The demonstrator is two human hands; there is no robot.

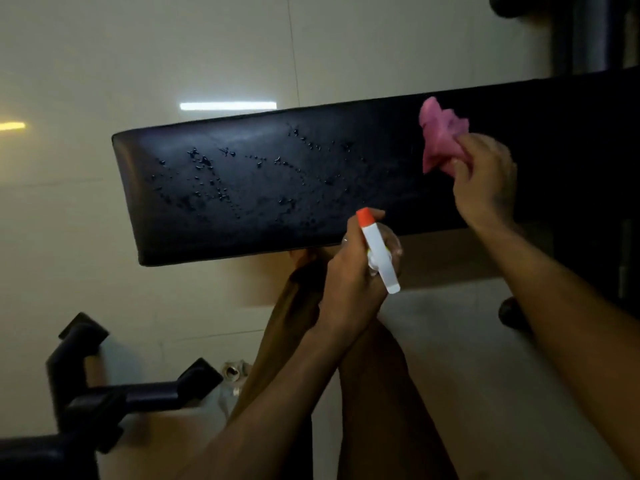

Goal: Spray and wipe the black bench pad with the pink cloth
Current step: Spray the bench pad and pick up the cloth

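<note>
The black bench pad (pixel 263 216) runs across the middle of the view, its left and centre dotted with spray droplets. My left hand (pixel 349 282) grips a spray bottle (pixel 377 251) with a white head and orange nozzle at the pad's near edge, nozzle pointing toward the pad. My right hand (pixel 485 181) holds the bunched pink cloth (pixel 441 136) over the right part of the pad; whether the cloth touches the surface I cannot tell.
Pale tiled floor (pixel 104 64) surrounds the bench. A black metal frame (pixel 90 393) stands at the lower left. Dark equipment (pixel 581 32) rises at the top right. My legs (pixel 374 393) are below the pad's near edge.
</note>
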